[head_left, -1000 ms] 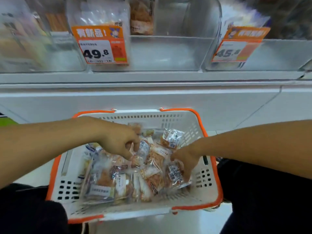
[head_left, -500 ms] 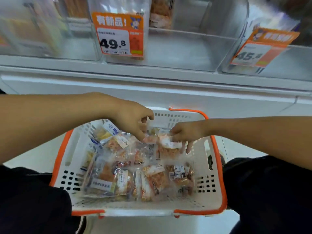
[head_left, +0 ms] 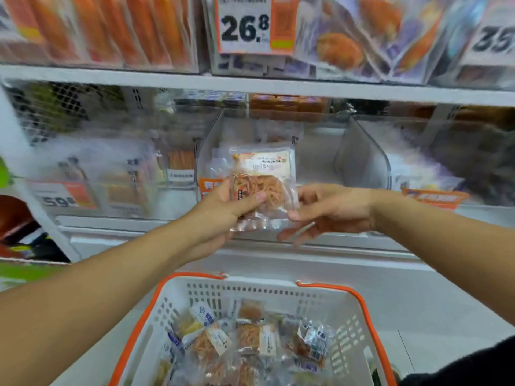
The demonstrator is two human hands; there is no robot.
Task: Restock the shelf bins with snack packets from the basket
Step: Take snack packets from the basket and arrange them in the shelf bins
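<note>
Packet [head_left: 262,188] upright, pinched in left hand [head_left: 223,210] fingers [head_left: 250,200], right hand [head_left: 331,210] fingers [head_left: 299,214] pinching its near edge; clear bin [head_left: 315,162] just beyond, basket [head_left: 359,305] below.

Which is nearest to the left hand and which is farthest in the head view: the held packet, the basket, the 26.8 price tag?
1. Held packet: gripped in the left hand, in front of the middle bin.
2. 26.8 price tag: on the upper shelf, above the hand.
3. Basket: below, near the person's lap; too close to the tag to rank firmly.
</note>
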